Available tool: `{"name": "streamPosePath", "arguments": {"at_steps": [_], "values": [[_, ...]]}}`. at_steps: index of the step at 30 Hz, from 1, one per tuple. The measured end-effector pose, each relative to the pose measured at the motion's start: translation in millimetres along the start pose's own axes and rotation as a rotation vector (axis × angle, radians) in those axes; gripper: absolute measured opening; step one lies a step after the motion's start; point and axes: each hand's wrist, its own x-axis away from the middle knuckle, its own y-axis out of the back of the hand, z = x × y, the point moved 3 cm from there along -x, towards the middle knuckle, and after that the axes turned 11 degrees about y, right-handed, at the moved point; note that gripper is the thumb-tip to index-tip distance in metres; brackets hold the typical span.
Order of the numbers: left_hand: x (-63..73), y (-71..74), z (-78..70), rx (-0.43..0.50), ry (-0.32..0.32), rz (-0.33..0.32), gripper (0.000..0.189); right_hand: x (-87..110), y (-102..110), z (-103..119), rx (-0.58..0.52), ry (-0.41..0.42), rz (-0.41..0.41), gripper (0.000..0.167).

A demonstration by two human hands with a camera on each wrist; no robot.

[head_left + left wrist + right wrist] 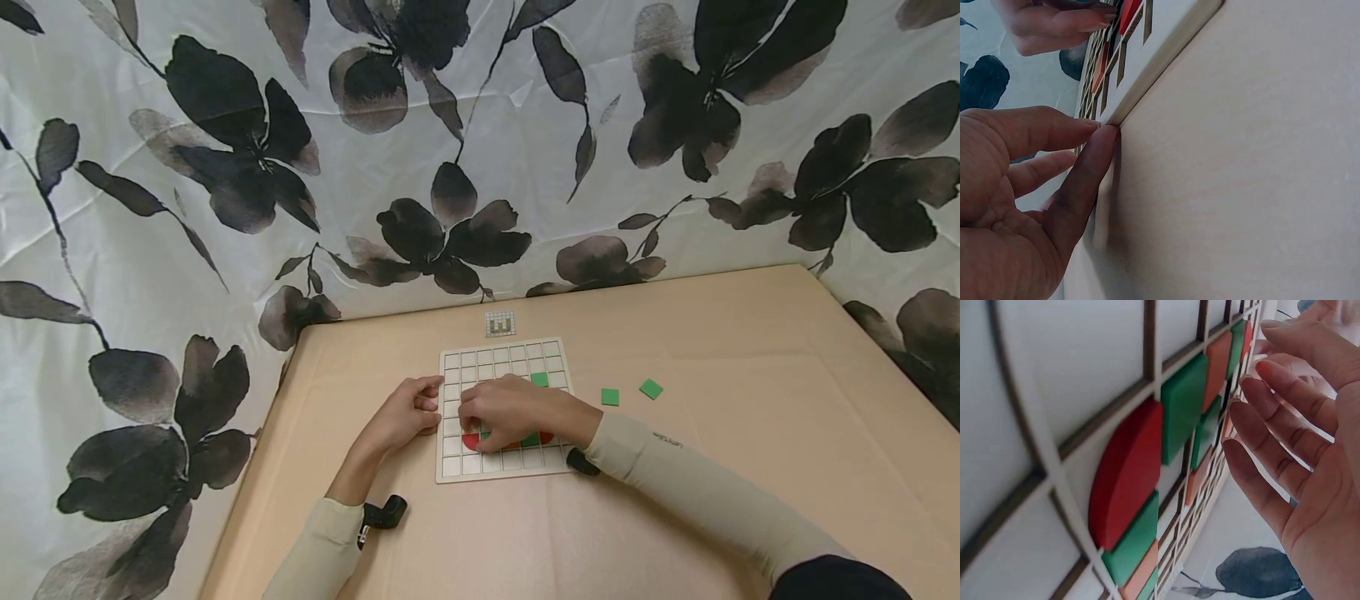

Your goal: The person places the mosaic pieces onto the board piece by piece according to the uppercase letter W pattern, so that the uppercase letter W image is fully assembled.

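A white grid board (452, 468) lies on the table, with green, orange and red tiles set in some of its squares. My left hand (408, 412) pinches the board's left edge between thumb and finger, as the left wrist view also shows. Over the board, my right hand (510, 408) reaches down among the tiles, partly hiding them. In the right wrist view its fingers are spread and gently bent, with no tile visible between them. A rounded red tile (1129, 475) and a green tile (1184, 409) sit side by side there. Another red tile (470, 441) shows beneath my right fingers.
Two loose green tiles, one square (611, 397) and one turned (651, 389), lie right of the board. Behind it is a small card (500, 324) with a coloured grid pattern. A flowered cloth (337, 167) hangs along the back and sides of the wooden table (750, 358).
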Motion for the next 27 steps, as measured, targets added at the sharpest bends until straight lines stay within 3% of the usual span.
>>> {"name": "streamPosePath", "arguments": {"at_steps": [15, 27], "values": [[-2.3, -6.3, -2.6, 0.017, 0.016, -0.033, 0.068, 38.3, 10.9, -26.5, -0.136, -0.047, -0.046, 0.023], [-3.2, -3.4, -3.5, 0.006, 0.014, -0.009, 0.068, 70.2, 17.4, -41.4, -0.195, -0.129, -0.072, 0.022]]}}
